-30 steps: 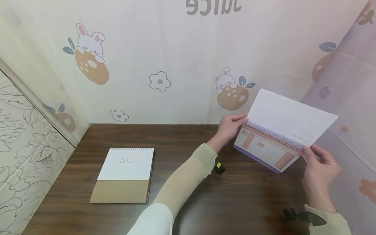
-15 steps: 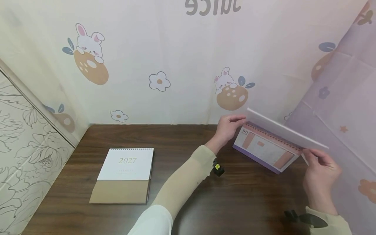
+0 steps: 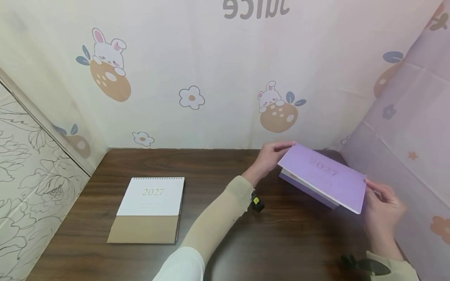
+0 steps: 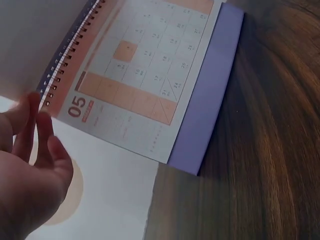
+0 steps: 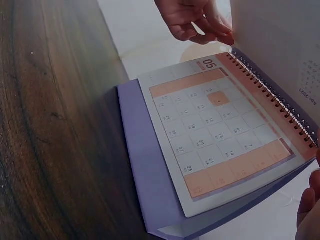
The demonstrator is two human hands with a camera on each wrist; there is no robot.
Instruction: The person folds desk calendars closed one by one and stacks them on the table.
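Note:
A purple desk calendar (image 3: 323, 173) marked 2027 stands at the back right of the table. In the head view its cover slants out over the front, above the purple base. Both wrist views show the page numbered 05 (image 4: 135, 65) below the spiral binding (image 5: 270, 95), with white sheets raised behind it. My left hand (image 3: 268, 158) pinches the calendar's upper left corner at the end of the binding. At the upper right corner, my right hand (image 3: 383, 207) holds it between thumb and fingers. Only the right hand's fingertips show at the edge of the right wrist view.
A second desk calendar (image 3: 152, 199), white with a tan base and also marked 2027, stands left on the dark wooden table (image 3: 267, 249). Rabbit-print cloth (image 3: 225, 70) hangs right behind the table and along its right side.
The raised sheets and cover have swung over the binding toward the front, so the purple cover now hides the 05 page in the head view. Both hands stay at the corners.

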